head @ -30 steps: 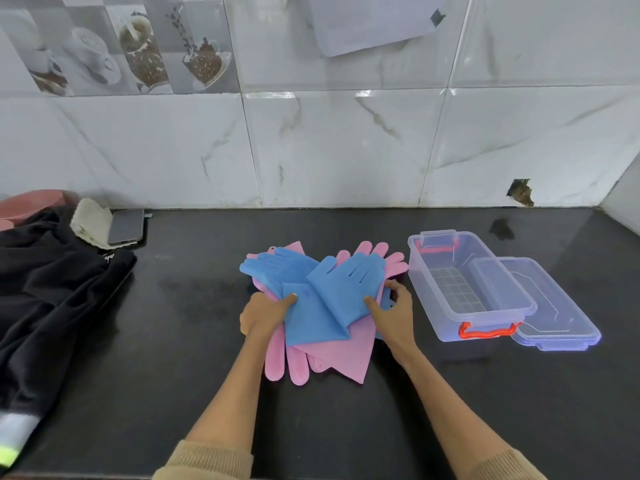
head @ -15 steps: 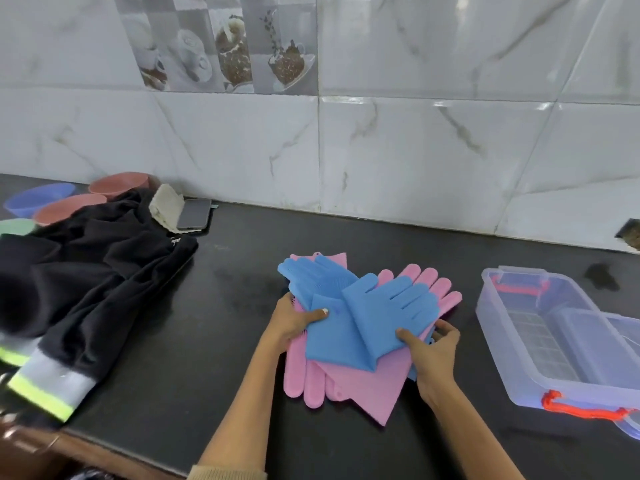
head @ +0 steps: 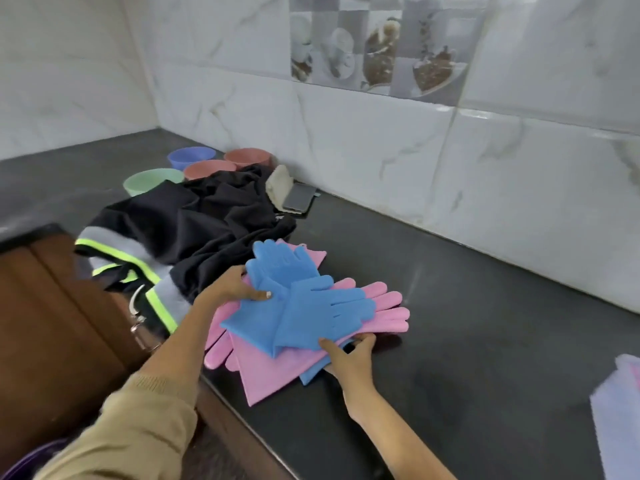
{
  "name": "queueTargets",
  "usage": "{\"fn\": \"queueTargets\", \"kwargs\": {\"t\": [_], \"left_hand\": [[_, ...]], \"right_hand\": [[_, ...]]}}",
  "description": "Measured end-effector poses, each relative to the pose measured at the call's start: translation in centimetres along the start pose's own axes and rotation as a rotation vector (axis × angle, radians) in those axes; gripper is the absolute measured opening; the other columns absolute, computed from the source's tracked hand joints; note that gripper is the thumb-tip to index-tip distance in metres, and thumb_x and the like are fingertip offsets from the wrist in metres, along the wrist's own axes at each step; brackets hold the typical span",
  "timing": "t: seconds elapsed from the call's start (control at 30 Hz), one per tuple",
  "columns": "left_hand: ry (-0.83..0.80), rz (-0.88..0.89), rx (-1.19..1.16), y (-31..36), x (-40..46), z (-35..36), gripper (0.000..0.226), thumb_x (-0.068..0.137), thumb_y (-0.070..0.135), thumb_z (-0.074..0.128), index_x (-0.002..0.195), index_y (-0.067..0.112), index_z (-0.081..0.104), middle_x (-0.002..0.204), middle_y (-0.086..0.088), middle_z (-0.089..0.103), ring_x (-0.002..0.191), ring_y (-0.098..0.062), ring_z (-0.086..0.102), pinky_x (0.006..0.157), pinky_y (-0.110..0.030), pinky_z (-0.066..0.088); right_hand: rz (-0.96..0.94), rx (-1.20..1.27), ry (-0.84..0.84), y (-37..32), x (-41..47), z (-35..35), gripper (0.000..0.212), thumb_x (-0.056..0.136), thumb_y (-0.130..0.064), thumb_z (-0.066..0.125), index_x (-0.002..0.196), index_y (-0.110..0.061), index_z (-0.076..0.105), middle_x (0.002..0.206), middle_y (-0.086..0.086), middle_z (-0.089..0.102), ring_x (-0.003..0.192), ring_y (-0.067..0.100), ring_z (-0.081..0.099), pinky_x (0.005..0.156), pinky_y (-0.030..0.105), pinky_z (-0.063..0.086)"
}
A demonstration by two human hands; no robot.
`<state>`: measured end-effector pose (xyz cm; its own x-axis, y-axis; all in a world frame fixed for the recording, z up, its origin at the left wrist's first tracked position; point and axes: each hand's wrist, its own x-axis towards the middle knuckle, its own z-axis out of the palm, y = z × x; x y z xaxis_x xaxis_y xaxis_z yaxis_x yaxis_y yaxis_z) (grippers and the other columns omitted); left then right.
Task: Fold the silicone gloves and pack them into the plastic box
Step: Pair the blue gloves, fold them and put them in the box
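The person is working over a stack of silicone gloves lying on the dark counter: two blue gloves are crossing on top of the pink gloves, whose fingers are fanning out at the far and near edges. The left hand is pinching the stack's left edge, thumb pressing down on blue silicone. The right hand is closing on the near right edge, thumb on top and fingers curling underneath. Only a blurred, pale corner of what is probably the plastic box is showing at the right, well apart from the gloves.

The gloves are looking soft, floppy and light, with matte, slightly nubbed palms and flat, wide cuffs. They are likely to grip each other yet spring open, so holding the layered cuffs firmly at both edges is looking wisest. A black garment is lying just beside the stack.
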<state>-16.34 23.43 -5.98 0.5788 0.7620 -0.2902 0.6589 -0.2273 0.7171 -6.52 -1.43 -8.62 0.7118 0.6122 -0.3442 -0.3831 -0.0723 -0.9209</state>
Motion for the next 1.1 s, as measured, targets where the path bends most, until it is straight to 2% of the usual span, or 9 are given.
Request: {"fn": "queueTargets", "kwargs": {"t": [0.17, 0.37, 0.5, 0.63, 0.73, 0.83, 0.97, 1.03, 1.1], "left_hand": [[0.222, 0.012, 0.262, -0.2, -0.1, 0.4, 0.091, 0.066, 0.045, 0.082, 0.139, 0.010, 0.039, 0.139, -0.011, 0.047, 0.127, -0.030, 0.046, 0.103, -0.041, 0.040], [0.463, 0.171, 0.528, 3.6, -5.0, 5.4, 0.041, 0.089, 0.023, 0.058, 0.129, 0.016, 0.050, 0.132, -0.007, 0.052, 0.116, -0.029, 0.050, 0.093, -0.040, 0.039], [0.323, 0.407, 0.286, 5.1, -8.9, 9.3, 0.041, 0.097, 0.019, 0.042, 0.138, 0.011, 0.044, 0.135, -0.010, 0.054, 0.127, -0.028, 0.047, 0.108, -0.038, 0.033], [0.213, 0.487, 0.529, 4.9, -10.4, 11.5, 0.075, 0.093, 0.056, 0.041, 0.152, 0.022, 0.010, 0.161, 0.000, 0.010, 0.149, -0.018, 0.007, 0.120, -0.037, 0.005], [0.344, 0.688, 0.870, 4.9, -11.0, 12.8, 0.076, 0.084, 0.059, 0.054, 0.149, 0.030, 0.027, 0.160, -0.003, 0.016, 0.147, -0.024, 0.016, 0.118, -0.049, 0.007], [0.236, 0.716, 0.975, 4.8, -10.1, 13.9, 0.055, 0.097, 0.048, 0.036, 0.145, 0.022, 0.034, 0.161, 0.000, 0.015, 0.149, -0.021, 0.006, 0.116, -0.046, -0.012], [0.164, 0.663, 0.860, 5.7, -9.2, 14.8, 0.039, 0.100, 0.034, 0.038, 0.134, 0.017, 0.047, 0.149, 0.002, 0.040, 0.141, -0.017, 0.031, 0.119, -0.033, 0.013], [0.165, 0.568, 0.661, 6.6, -9.5, 15.0, 0.029, 0.100, 0.032, 0.039, 0.115, 0.016, 0.058, 0.129, 0.000, 0.057, 0.119, -0.020, 0.054, 0.100, -0.031, 0.040], [0.191, 0.500, 0.476, 7.4, -10.4, 14.9, 0.032, 0.101, 0.034, 0.036, 0.093, 0.012, 0.059, 0.103, -0.005, 0.066, 0.096, -0.025, 0.062, 0.080, -0.035, 0.047]], "right_hand": [[0.002, 0.015, 0.020, -0.3, 0.3, 1.7, 0.047, 0.083, -0.008, 0.068, 0.111, -0.022, 0.033, 0.121, 0.009, 0.051, 0.108, 0.026, 0.058, 0.092, 0.047, 0.053], [0.047, 0.071, -0.009, -0.5, -0.5, -0.1, 0.035, 0.090, -0.017, 0.061, 0.118, -0.016, 0.040, 0.117, 0.006, 0.052, 0.103, 0.020, 0.061, 0.075, 0.033, 0.056], [0.108, 0.046, -0.053, -0.7, -0.9, -2.5, 0.023, 0.093, -0.016, 0.056, 0.115, -0.008, 0.051, 0.113, 0.010, 0.063, 0.097, 0.026, 0.067, 0.071, 0.029, 0.058], [0.185, 0.067, -0.118, -1.1, -1.4, -5.0, 0.021, 0.095, -0.014, 0.052, 0.115, -0.012, 0.058, 0.112, 0.008, 0.067, 0.090, 0.022, 0.071, 0.070, 0.028, 0.057], [0.194, 0.063, -0.111, -1.1, -1.6, -5.8, 0.020, 0.094, -0.019, 0.055, 0.111, -0.011, 0.062, 0.111, 0.010, 0.068, 0.088, 0.023, 0.072, 0.068, 0.029, 0.058], [0.173, -0.011, -0.093, -1.4, -1.7, -5.3, 0.020, 0.091, -0.028, 0.060, 0.102, -0.012, 0.067, 0.103, 0.010, 0.070, 0.083, 0.023, 0.073, 0.064, 0.029, 0.059], [0.141, -0.026, -0.049, -1.2, -1.8, -5.0, 0.010, 0.092, -0.020, 0.058, 0.094, -0.013, 0.065, 0.100, 0.009, 0.066, 0.081, 0.024, 0.072, 0.062, 0.029, 0.058], [0.134, -0.004, -0.028, -0.9, -2.0, -5.4, 0.011, 0.094, -0.014, 0.054, 0.096, -0.011, 0.064, 0.098, 0.010, 0.066, 0.082, 0.024, 0.072, 0.063, 0.029, 0.058], [0.129, 0.034, -0.008, -0.7, -2.2, -6.1, 0.011, 0.094, -0.010, 0.052, 0.098, -0.010, 0.062, 0.096, 0.010, 0.065, 0.083, 0.024, 0.073, 0.065, 0.029, 0.058]]}}
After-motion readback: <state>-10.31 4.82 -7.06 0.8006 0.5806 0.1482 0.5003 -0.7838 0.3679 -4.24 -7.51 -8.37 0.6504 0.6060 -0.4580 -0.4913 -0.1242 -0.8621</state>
